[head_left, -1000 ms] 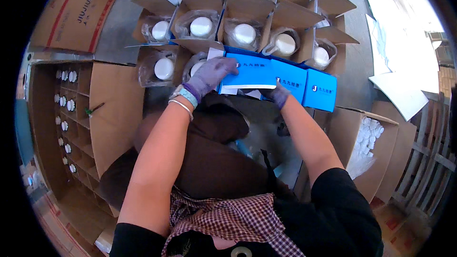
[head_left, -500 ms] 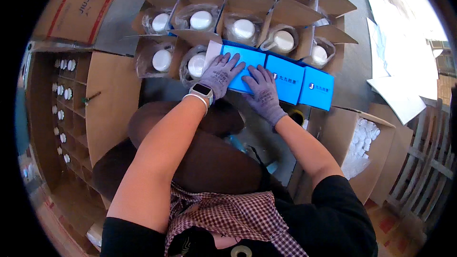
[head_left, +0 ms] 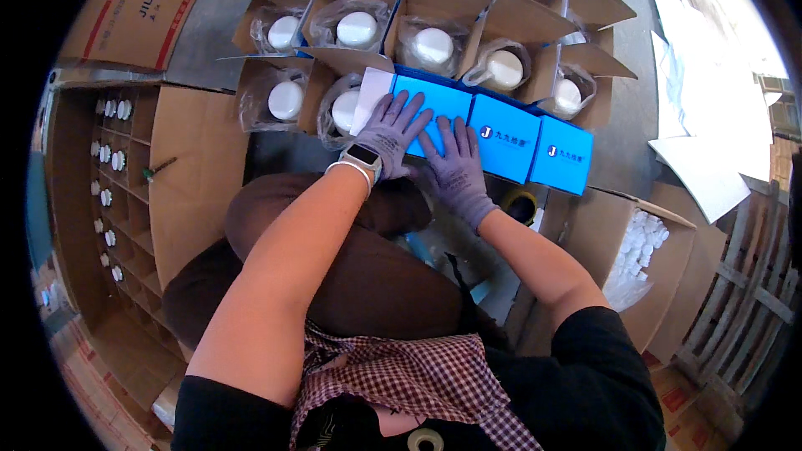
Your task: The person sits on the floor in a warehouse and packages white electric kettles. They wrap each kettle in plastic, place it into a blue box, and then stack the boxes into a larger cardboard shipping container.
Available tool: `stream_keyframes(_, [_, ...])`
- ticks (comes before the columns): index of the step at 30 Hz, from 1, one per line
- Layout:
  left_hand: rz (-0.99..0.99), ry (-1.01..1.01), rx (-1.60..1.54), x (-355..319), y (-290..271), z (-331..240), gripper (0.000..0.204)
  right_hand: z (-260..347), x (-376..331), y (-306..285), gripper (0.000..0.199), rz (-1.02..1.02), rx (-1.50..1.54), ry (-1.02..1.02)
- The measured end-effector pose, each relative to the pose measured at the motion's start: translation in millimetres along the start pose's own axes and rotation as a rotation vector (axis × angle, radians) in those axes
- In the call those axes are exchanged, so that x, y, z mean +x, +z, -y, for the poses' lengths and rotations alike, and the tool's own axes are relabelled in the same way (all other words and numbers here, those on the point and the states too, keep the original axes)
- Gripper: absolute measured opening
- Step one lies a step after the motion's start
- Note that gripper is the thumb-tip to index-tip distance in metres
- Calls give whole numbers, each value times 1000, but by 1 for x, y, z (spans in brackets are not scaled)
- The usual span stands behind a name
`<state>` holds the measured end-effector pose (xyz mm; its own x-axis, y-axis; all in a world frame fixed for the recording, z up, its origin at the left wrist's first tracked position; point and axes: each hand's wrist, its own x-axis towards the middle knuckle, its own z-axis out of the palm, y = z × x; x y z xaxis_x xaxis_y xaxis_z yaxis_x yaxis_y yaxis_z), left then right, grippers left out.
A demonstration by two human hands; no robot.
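Observation:
My left hand (head_left: pixel 396 132), in a grey glove, lies on the leftmost blue box (head_left: pixel 445 100) with its fingers spread. A pale white flap (head_left: pixel 373 100) stands out at that box's left side, against my fingers. On the same box's near part rests my right hand (head_left: pixel 459 169), also gloved, its fingers stretched out and flat. To the right, a second blue box (head_left: pixel 510 159) and a third blue box (head_left: pixel 561 155) continue the row. Directly behind stand open boxes holding plastic-wrapped things with round white tops, one of them a white top (head_left: pixel 433 46).
A carton with dividers (head_left: pixel 138 209) at the left holds small white-capped items. Right, an open carton (head_left: pixel 677 276) contains many small white pieces. A tape roll (head_left: pixel 520 205) lies near my right wrist. White sheets (head_left: pixel 700 174) and a wooden pallet (head_left: pixel 743 284) are farther right.
My right fingers have straightened and slid slightly left on the box. The left hand stays almost in place. The whole view has shifted a little.

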<state>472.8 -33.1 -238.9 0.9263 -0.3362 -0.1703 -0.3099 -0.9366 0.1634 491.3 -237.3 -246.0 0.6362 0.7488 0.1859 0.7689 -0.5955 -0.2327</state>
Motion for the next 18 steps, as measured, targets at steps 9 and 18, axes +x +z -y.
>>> stream_keyframes(9, [-6,-121,-81,-10,-38,-11,70,13,24,-23,55,-74,264,46])
stream_keyframes(18, [-880,-1137,-1468,-73,-9,21,53,78,155,-7,90,327,113,-323])
